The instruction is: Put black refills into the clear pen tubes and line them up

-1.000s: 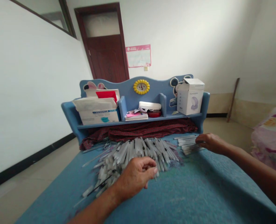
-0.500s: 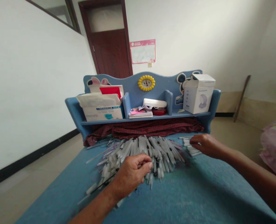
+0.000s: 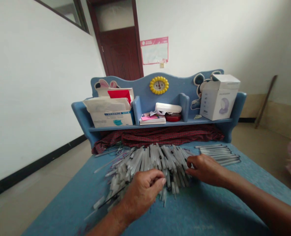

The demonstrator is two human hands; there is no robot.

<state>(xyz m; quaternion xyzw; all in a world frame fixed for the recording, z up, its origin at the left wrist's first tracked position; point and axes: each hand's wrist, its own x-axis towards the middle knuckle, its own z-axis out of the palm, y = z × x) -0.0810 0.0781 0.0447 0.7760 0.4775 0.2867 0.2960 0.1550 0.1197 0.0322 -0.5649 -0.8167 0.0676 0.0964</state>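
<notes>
A heap of thin, translucent plastic tubes, some with black parts, is spread across the blue table; they look like pen parts. My left hand is at the heap's near side, thumb and fingers pinched together; whatever is between them is hidden. At the heap's right edge is my right hand, its thumb and forefinger a little apart, with nothing visible between them. Beyond it, several slim pen-like sticks lie side by side in a row.
A blue shelf stands along the table's far edge, carrying a mask box, a stack of papers, a red round case and a white box. Red checked cloth lies beneath it. The blue table extends toward me.
My right hand has moved left from the row of sticks to the heap's right edge, uncovering the row. My left hand keeps its pinch near the heap. The view has shifted slightly.
</notes>
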